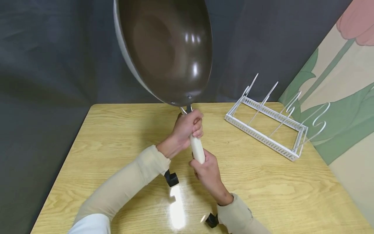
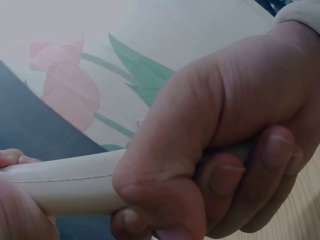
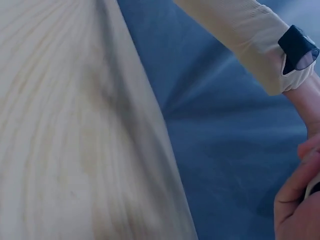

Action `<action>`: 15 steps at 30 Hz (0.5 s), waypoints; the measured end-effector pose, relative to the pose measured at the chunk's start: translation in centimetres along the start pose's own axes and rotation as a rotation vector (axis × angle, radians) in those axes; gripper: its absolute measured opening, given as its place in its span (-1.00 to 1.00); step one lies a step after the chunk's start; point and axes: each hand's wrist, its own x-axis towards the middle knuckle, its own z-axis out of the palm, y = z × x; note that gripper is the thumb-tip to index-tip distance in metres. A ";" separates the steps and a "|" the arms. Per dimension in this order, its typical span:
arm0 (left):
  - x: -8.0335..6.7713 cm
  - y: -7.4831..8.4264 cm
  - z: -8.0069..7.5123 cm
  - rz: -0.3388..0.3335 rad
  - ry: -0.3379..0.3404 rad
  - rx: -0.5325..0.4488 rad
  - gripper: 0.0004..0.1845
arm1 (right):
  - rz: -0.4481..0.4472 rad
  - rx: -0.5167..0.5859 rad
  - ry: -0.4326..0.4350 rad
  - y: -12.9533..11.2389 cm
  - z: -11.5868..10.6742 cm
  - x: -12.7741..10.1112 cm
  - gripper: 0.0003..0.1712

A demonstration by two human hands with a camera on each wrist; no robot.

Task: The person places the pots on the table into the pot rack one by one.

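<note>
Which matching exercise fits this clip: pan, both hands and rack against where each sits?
Things:
1. wok pan
2. left hand
3. right hand
4. white rack

Places:
A. grips the lower end of the cream handle
B. stands on the wooden table, right side
C. raised and tilted above the table
D. grips the handle's upper part, near the pan

Pairs: 1-C, 2-D, 3-A, 4-B

The pan (image 1: 166,48) is glossy dark brown inside with a grey outer rim, and its handle (image 1: 197,150) is cream. Under it, the table (image 1: 263,182) is light yellow wood grain. Right of the pan, the rack (image 1: 264,125) is white, the wall (image 1: 336,97) beige with green leaves and a pink flower. Sleeves (image 1: 128,182) are beige.
</note>
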 end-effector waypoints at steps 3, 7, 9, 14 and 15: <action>0.5 -0.4 0.7 -0.006 -0.028 0.004 -0.56 | 0.003 0.002 0.028 -0.1 -0.6 -0.1 -0.92; 1.1 -0.8 1.5 -0.014 -0.029 0.014 -0.56 | 0.009 0.002 0.050 -0.2 -1.3 -0.2 -0.90; 1.4 -1.0 1.8 -0.018 -0.020 0.021 -0.57 | 0.004 0.000 0.059 -0.3 -1.7 -0.2 -0.89; 2.1 -1.5 2.6 -0.042 -0.026 0.031 -0.56 | 0.005 0.002 0.095 -0.3 -2.4 -0.3 -0.86; 2.2 -1.6 2.8 -0.050 -0.029 0.031 -0.56 | 0.009 0.005 0.101 -0.2 -2.6 -0.3 -0.85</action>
